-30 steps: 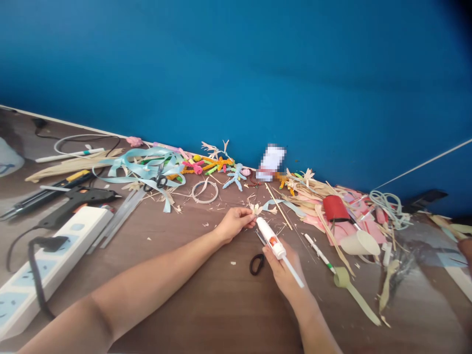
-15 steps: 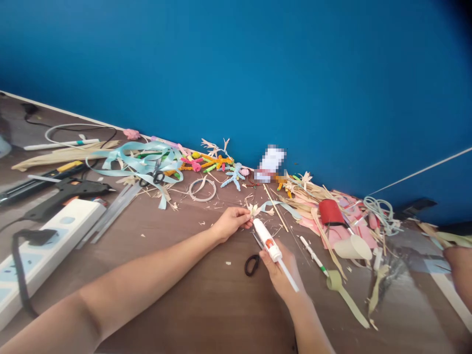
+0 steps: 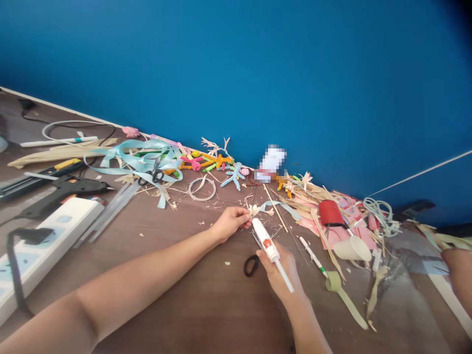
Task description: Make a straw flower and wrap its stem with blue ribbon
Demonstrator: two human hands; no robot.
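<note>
Between the fingertips of my left hand (image 3: 232,223) is a small cream flower (image 3: 254,210), apparently made of dried husk or raffia. My right hand (image 3: 282,270) is wrapped round a white glue gun (image 3: 261,233), with a glue stick poking out of its back end. The gun's nozzle points up at the flower; whether they touch I cannot tell. Beside the gun lies a pair of scissors with a black handle (image 3: 251,265), partly hidden by the gun and my right hand. A pale blue ribbon (image 3: 283,206) trails on the table just right of the flower.
A white power strip (image 3: 79,216) and a black glue gun (image 3: 73,189) lie at the left. Blue ribbon (image 3: 125,155) and pipe-cleaner pieces (image 3: 233,174) line the wall. Rightward are a red roll (image 3: 331,213), a white cup (image 3: 352,248), green ribbon (image 3: 334,281) and another person's arm (image 3: 459,270).
My right hand and the white glue gun have shifted slightly to the left. My left hand keeps its pinch on the flower in nearly the same spot.
</note>
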